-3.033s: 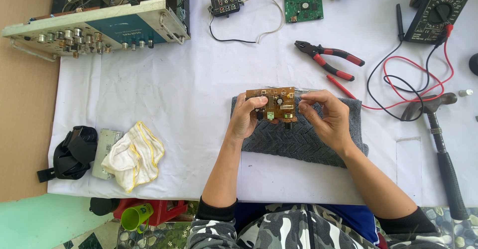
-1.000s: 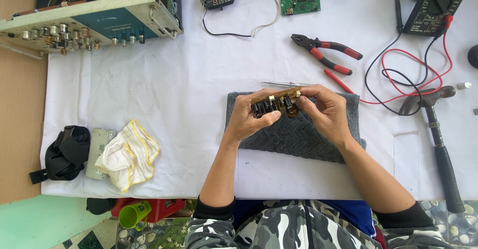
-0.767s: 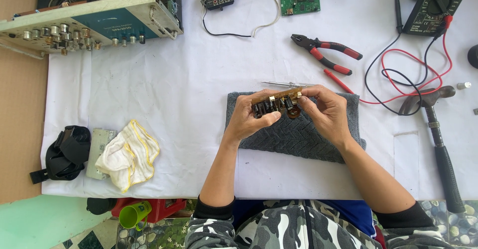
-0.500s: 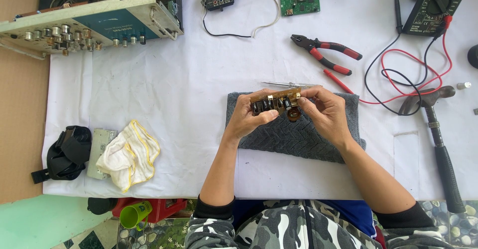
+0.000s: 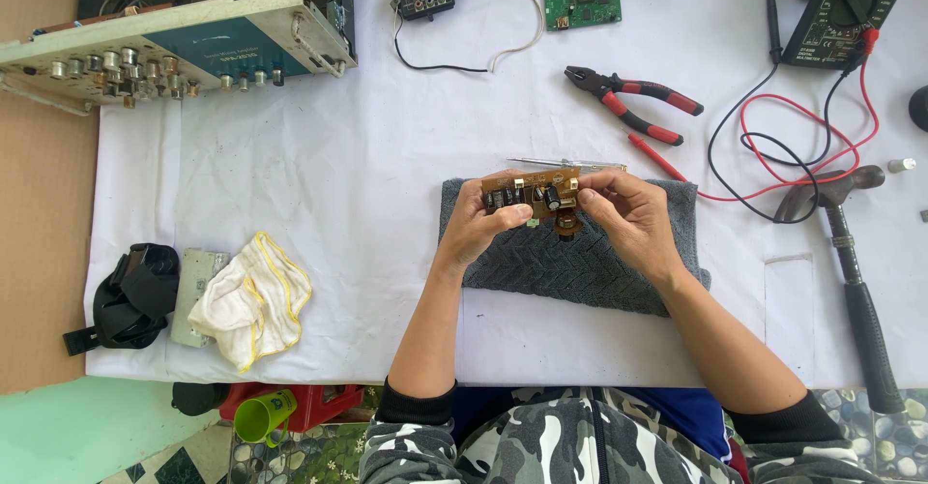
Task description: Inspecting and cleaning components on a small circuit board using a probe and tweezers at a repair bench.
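Above the grey mat (image 5: 580, 266) at the table's middle, the left hand (image 5: 480, 225) and the right hand (image 5: 628, 218) are both pinching a small brown circuit board (image 5: 532, 194) by its ends, fingers curled closed around it. Red-handled pliers (image 5: 633, 107), a multimeter (image 5: 846, 10) and a hammer (image 5: 855, 271) are lying off to the right.

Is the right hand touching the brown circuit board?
Touching. The head view shows the right hand with fingertips pinching the brown circuit board's right end, above the grey mat.
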